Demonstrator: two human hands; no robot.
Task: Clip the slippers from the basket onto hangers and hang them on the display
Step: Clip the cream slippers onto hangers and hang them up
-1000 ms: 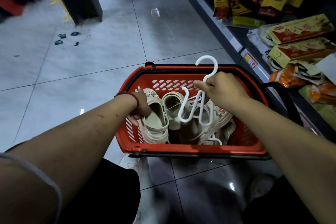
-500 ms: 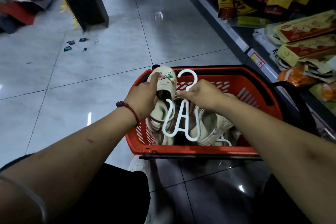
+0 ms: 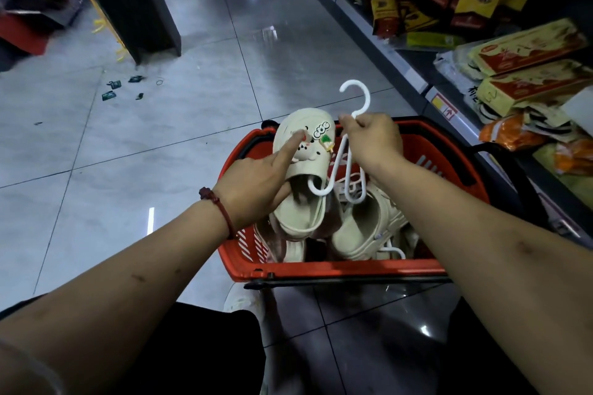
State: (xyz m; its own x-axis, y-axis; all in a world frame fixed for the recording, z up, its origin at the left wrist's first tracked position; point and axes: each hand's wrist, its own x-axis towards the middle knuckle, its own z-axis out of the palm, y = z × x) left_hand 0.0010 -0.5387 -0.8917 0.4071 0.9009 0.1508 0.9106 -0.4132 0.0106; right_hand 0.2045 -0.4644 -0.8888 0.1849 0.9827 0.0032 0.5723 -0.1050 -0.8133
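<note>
A red plastic basket (image 3: pixel 337 269) stands on the floor in front of me with cream slippers (image 3: pixel 362 231) and another white hanger (image 3: pixel 393 252) inside. My left hand (image 3: pixel 256 183) holds one cream slipper (image 3: pixel 308 138) with small charms on its toe, raised above the basket, index finger stretched along its top. My right hand (image 3: pixel 373 141) pinches a white plastic hanger (image 3: pixel 351 151) just below its hook. The hanger's left lower hook sits at the slipper's opening.
Store shelves (image 3: pixel 414 74) with yellow boxes and packets run along the right. A dark shelf end (image 3: pixel 141 9) stands at upper left, with small scraps (image 3: pixel 122 88) on the grey tiled floor. My dark-clothed knees are at the bottom.
My left hand has lifted a cream slipper out of the basket and tipped its toe up. My right hand has brought the hanger's lower hook against the slipper's opening.
</note>
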